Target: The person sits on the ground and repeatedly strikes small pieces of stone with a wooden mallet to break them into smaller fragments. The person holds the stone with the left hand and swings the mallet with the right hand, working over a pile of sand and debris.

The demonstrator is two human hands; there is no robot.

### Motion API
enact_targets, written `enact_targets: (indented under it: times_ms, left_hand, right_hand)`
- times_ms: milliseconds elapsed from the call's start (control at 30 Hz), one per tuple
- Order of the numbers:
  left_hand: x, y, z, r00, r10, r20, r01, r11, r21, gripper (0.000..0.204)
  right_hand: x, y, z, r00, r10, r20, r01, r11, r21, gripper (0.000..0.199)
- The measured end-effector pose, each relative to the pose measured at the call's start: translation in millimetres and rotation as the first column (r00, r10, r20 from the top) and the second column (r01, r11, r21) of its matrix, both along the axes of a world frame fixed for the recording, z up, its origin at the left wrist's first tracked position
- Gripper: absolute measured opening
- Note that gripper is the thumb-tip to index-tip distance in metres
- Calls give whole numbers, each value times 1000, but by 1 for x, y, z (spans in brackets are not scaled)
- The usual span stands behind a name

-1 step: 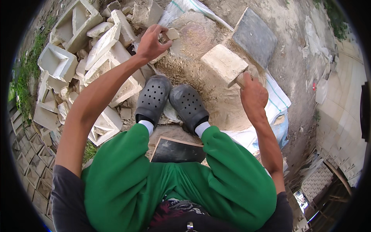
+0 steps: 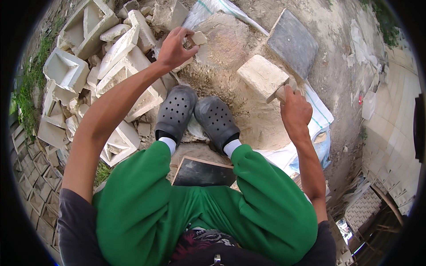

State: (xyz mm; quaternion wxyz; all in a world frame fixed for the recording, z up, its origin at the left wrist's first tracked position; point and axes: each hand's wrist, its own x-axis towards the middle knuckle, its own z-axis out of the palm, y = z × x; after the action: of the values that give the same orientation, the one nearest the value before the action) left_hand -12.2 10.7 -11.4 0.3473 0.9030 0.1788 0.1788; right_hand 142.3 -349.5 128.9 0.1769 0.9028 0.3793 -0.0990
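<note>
My left hand (image 2: pixel 175 48) is closed in a pinch on a small pale broken chunk (image 2: pixel 199 38), above the left side of a crumbly mound of pale rubble and powder (image 2: pixel 224 40). My right hand (image 2: pixel 295 106) grips the short handle of a dusty mallet (image 2: pixel 262 76). Its big blocky, pale head is raised over the right part of the powder, apart from the chunk. The lower part of the handle is hidden in my fist.
Broken pale hollow blocks (image 2: pixel 73 71) are heaped at the left. A dark grey slab (image 2: pixel 293 43) lies at the far right on a white woven sheet (image 2: pixel 317 106). My grey clogs (image 2: pixel 176 111) stand at the powder's near edge. Between my legs is a black board (image 2: pixel 204 173).
My right hand and the mallet have shifted slightly to the right and nearer to me. The left hand with the chunk stays almost in place.
</note>
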Motion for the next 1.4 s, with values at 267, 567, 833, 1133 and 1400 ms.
enact_targets:
  times_ms: [267,567,833,1133,1400]
  left_hand:
    - [8,3,-1,999,20,-26,-19,999,43,45]
    - [1,9,-6,989,115,-94,-123,989,-83,45]
    - [-4,2,5,998,-63,-18,63,998,-11,43]
    - [9,-26,-3,989,-109,-103,106,994,-41,40]
    - [20,-70,4,918,-369,-145,354,928,-118,47]
  right_hand:
    - [-15,63,13,996,-75,-53,88,946,313,48]
    - [-15,87,-8,989,-20,-148,59,963,264,48]
    - [-8,20,21,871,-391,-297,414,910,15,45]
    - [-25,43,-4,311,-299,-902,887,432,163,45]
    - [-31,68,-22,130,-197,-972,938,341,56,49]
